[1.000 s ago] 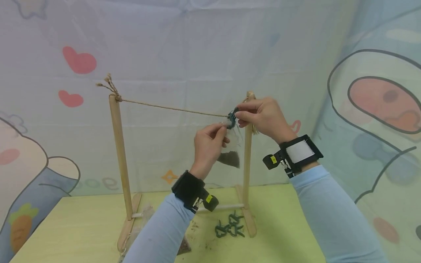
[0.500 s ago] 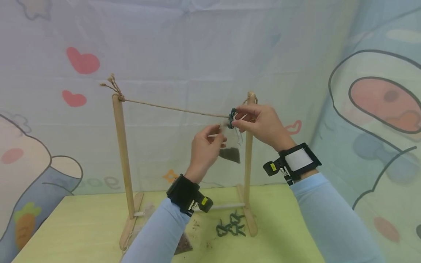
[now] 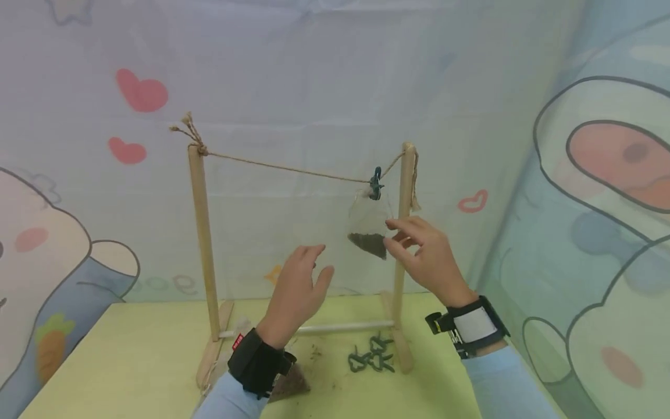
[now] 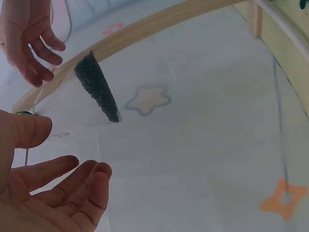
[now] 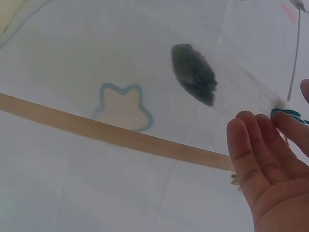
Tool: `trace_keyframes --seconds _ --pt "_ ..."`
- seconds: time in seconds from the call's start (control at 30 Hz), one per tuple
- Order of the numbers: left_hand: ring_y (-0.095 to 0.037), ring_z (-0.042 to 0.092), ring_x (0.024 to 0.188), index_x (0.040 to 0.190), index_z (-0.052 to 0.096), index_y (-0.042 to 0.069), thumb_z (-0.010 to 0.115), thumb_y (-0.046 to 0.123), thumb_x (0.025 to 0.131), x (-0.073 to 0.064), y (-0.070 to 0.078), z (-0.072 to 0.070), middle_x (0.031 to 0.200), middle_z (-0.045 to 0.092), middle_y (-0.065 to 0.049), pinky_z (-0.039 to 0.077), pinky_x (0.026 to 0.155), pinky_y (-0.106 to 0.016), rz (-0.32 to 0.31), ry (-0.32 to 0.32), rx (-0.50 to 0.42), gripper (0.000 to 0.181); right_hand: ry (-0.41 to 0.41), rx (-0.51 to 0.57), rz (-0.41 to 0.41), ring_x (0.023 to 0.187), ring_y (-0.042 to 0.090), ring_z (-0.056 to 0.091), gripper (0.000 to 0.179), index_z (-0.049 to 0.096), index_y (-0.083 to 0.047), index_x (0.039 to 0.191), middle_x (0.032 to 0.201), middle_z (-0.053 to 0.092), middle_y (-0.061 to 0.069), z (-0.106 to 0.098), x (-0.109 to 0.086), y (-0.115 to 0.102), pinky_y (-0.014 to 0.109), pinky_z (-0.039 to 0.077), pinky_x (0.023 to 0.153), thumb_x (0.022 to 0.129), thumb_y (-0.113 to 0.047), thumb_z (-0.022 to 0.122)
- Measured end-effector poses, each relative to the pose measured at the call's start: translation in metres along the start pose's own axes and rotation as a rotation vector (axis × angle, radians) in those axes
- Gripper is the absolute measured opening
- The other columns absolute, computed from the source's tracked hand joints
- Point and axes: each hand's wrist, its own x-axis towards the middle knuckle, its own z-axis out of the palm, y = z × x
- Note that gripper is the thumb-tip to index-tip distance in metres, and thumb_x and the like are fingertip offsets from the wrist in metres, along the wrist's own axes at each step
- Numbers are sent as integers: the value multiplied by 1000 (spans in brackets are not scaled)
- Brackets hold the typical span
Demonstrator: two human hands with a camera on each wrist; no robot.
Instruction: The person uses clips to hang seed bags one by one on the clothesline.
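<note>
A clear plastic bag [image 3: 369, 216] with dark grains [image 3: 370, 243] in its bottom hangs from the twine [image 3: 288, 169], near the right post. One dark green clip [image 3: 376, 185] pinches the bag's gathered top to the twine. Below and left of the bag, my left hand [image 3: 298, 288] is in the air, fingers apart from the thumb and holding nothing. My right hand [image 3: 426, 256] is by the bag's right side, its fingers loosely bent around no object; whether a fingertip touches the bag cannot be told. In the right wrist view, the fingers [image 5: 239, 145] are extended and the bag lies beyond them.
Two wooden posts [image 3: 203, 233] carry the twine, joined low down by a white rod [image 3: 345, 329]. Several green clips [image 3: 374, 358] lie by the right foot. A bag of brown grains [image 3: 290, 384] rests partly behind my left wrist. Loose crumbs [image 3: 316, 352] dot the yellow table [image 3: 141, 361].
Both hands have let go and moved down, the left hand also leftward. The clip and bag now hang from the twine without being held.
</note>
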Motion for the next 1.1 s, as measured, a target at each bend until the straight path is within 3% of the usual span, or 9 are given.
trace_keyframes --seconds 0.2,0.27,0.5,0.73,1.1 --pt "-27 50 117 133 48 5 51 27 96 -36 -22 7 126 52 -15 44 92 -32 81 82 194 44 2 -43 31 84 17 63 32 63 -9 117 112 61 6 30 -52 11 31 53 66 89 -23 62" --pt "-27 50 117 133 48 4 51 27 96 -46 -27 11 127 52 -16 43 93 -31 82 90 246 44 -12 -39 59 85 18 63 31 63 -10 117 112 61 5 40 -68 13 30 53 65 89 -23 62" --pt "-26 51 112 134 47 6 51 30 95 -76 -41 25 129 50 -14 42 92 -31 -10 27 348 47 -88 -24 207 88 16 62 33 63 -13 117 117 59 4 70 -109 10 30 53 68 88 -27 62" --pt "-27 50 111 131 49 5 53 31 94 -99 -57 43 126 52 -15 41 94 -35 -34 -13 385 46 -122 -77 279 84 9 60 29 65 -13 112 110 61 1 84 -132 10 24 52 66 85 -23 65" --pt "-28 50 112 129 52 5 52 33 95 -116 -67 58 123 53 -14 41 95 -38 -93 -109 374 44 -155 -74 346 80 6 61 28 67 -13 109 103 62 -2 92 -151 12 24 52 66 82 -20 67"
